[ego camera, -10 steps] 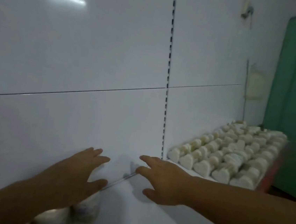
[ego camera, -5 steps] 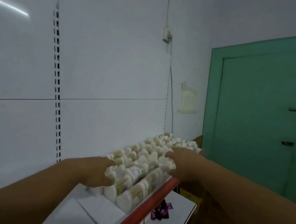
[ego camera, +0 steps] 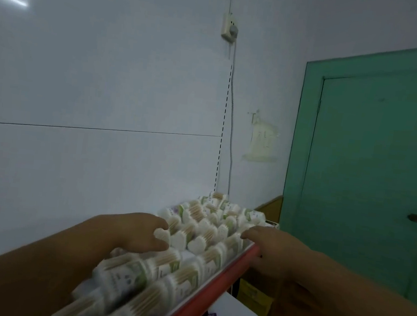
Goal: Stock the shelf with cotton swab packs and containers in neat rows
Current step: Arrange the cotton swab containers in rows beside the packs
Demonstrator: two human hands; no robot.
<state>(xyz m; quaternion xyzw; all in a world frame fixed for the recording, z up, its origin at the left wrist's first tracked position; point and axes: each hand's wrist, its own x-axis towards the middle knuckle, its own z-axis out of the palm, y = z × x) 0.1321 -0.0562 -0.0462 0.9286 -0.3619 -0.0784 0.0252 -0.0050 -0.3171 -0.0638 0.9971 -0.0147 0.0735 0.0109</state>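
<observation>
The left hand (ego camera: pixel 140 230) curls finger and thumb round a white heart-shaped cotton swab container (ego camera: pixel 162 234). The right hand (ego camera: pixel 270 244), fingers straight, touches the packed rows of swab containers (ego camera: pixel 211 220) between both hands, on the red-edged shelf (ego camera: pixel 217 279).

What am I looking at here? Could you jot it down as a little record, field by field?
Place: shelf with a red front edge, against a white wall
Stock: cotton swab containers lying in rows
Left hand: pinches a heart-shaped container
Right hand: fingers straight, touching containers at the front edge
Nearby: green door
</observation>
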